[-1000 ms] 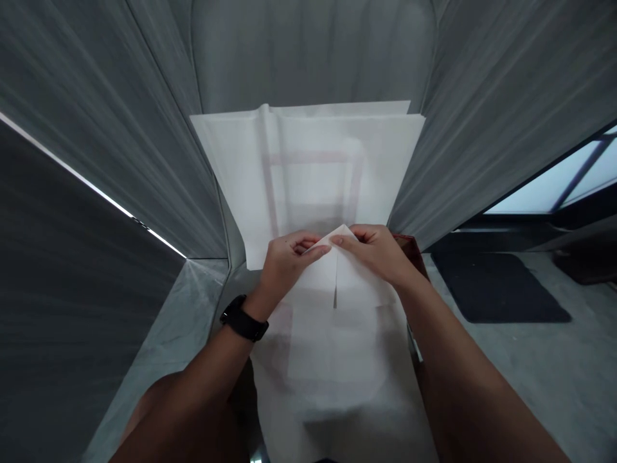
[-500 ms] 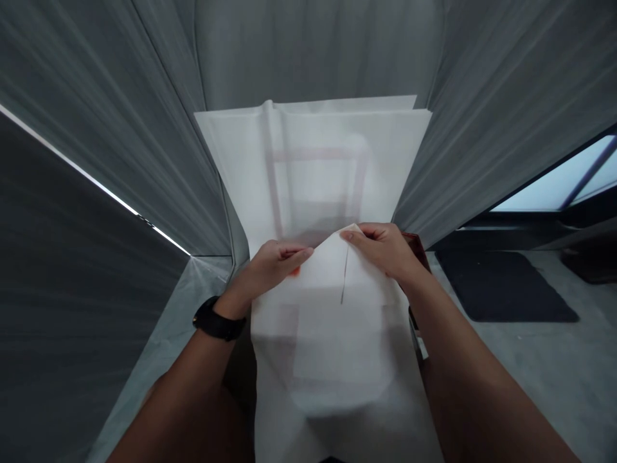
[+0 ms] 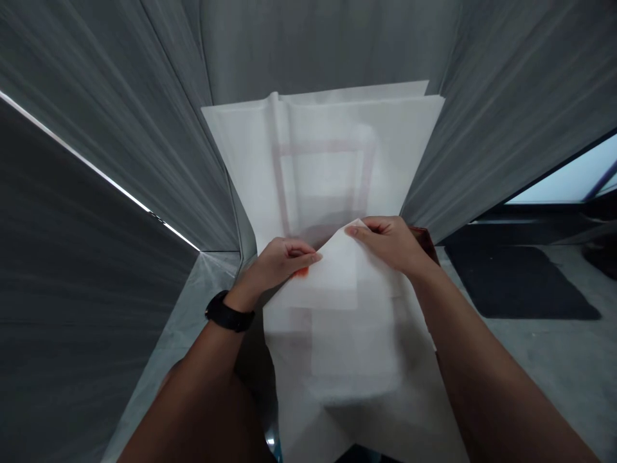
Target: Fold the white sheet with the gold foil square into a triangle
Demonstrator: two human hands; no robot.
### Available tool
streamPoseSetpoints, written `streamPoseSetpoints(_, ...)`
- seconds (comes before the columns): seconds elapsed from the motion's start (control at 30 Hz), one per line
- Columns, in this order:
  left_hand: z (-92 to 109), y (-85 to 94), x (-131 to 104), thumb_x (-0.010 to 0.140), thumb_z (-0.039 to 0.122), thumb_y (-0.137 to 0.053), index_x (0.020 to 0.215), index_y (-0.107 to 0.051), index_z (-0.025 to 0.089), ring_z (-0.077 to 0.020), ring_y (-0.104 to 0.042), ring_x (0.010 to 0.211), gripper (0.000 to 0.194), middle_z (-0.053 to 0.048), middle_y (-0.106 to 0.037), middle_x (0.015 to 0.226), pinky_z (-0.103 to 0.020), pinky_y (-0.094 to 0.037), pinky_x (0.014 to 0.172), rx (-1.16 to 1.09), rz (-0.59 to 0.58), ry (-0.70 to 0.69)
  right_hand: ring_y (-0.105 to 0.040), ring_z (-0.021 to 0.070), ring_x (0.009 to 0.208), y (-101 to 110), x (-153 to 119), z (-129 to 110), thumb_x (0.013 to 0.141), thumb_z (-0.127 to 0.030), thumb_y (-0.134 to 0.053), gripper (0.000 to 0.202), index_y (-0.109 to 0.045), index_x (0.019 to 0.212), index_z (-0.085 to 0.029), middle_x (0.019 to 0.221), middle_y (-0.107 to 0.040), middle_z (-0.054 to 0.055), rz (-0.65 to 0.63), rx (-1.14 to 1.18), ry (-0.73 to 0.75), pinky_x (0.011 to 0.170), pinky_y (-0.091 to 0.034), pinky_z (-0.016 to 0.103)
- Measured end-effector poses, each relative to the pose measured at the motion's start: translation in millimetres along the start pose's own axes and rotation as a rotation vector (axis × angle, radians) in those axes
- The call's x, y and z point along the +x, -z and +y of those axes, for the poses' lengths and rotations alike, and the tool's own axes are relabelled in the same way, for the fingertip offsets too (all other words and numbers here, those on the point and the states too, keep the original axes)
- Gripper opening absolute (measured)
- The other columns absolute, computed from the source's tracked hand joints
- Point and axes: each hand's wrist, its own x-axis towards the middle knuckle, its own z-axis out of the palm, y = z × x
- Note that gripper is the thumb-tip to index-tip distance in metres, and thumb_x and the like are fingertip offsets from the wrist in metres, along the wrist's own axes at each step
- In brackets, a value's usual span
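A large white sheet [image 3: 332,360], paper-like and slightly see-through, spreads in front of me and hangs toward my body. Its near part has a folded-over flap [image 3: 332,283] with a raised upper edge. My left hand [image 3: 282,263], wearing a black watch [image 3: 229,314] on the wrist, pinches that edge on the left. Just under its fingers shows an orange-red spot [image 3: 301,272]. On the right, my right hand [image 3: 390,243] pinches the flap's peaked corner between thumb and fingers. Behind both hands, the sheet's far part [image 3: 322,122] stands up with a vertical crease and faint reddish bands showing through.
Grey curtain-like panels [image 3: 328,45] close in at the front and both sides. A dark mat [image 3: 520,283] lies on the pale floor [image 3: 535,354] at right, below a bright window [image 3: 559,180]. A reddish-brown edge [image 3: 424,241] shows behind my right hand.
The thin dark line below my right hand is gone, and the flap now shows a straight lower edge. Both hands keep their pinch; the whole view has shifted slightly.
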Motion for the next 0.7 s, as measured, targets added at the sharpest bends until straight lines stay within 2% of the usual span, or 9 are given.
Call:
streamPoseSetpoints(0.17, -4, 3.0, 4, 0.086, 0.047, -0.076, 0.072, -0.072, 0.019, -0.0113, -0.054, 0.057, 0.032, 0.000, -0.062, 0.064, -0.022, -0.039, 0.052, 0.032, -0.092, -0.014, -0.050, 0.0136, 0.066, 1, 1, 3, 0.083, -0.055, -0.070, 0.039, -0.075, 0.073, -0.018, 0.069, -0.060, 0.001, -0.018, -0.014, 0.029, 0.057, -0.036, 0.026)
streamPoseSetpoints(0.53, -17, 8.9, 5, 0.084, 0.053, -0.076, 0.082, -0.080, 0.020, -0.0145, -0.059, 0.064, 0.033, -0.002, -0.071, 0.074, -0.023, -0.040, 0.054, 0.096, -0.057, 0.011, -0.050, 0.0140, 0.067, 4, 4, 6, 0.081, -0.054, -0.071, 0.037, -0.075, 0.072, -0.019, 0.068, -0.060, 0.002, 0.037, -0.003, 0.025, 0.056, -0.036, 0.025)
streamPoseSetpoints(0.63, -15, 12.2, 4, 0.085, 0.055, -0.073, 0.084, -0.079, 0.020, -0.0140, -0.056, 0.064, 0.036, -0.001, -0.068, 0.072, -0.023, -0.038, 0.054, 0.116, -0.061, -0.015, -0.048, 0.0132, 0.065, 5, 5, 8, 0.081, -0.055, -0.070, 0.039, -0.071, 0.069, -0.018, 0.066, -0.056, 0.001, 0.055, -0.010, 0.010, 0.054, -0.034, 0.025)
streamPoseSetpoints(0.7, -12, 17.3, 1, 0.088, 0.057, -0.069, 0.078, -0.076, 0.020, -0.0127, -0.050, 0.061, 0.039, 0.000, -0.061, 0.068, -0.023, -0.034, 0.053, 0.149, -0.102, -0.037, -0.046, 0.0125, 0.063, 6, 6, 11, 0.083, -0.057, -0.070, 0.040, -0.070, 0.071, -0.018, 0.066, -0.055, 0.000, 0.072, -0.002, -0.012, 0.053, -0.033, 0.024)
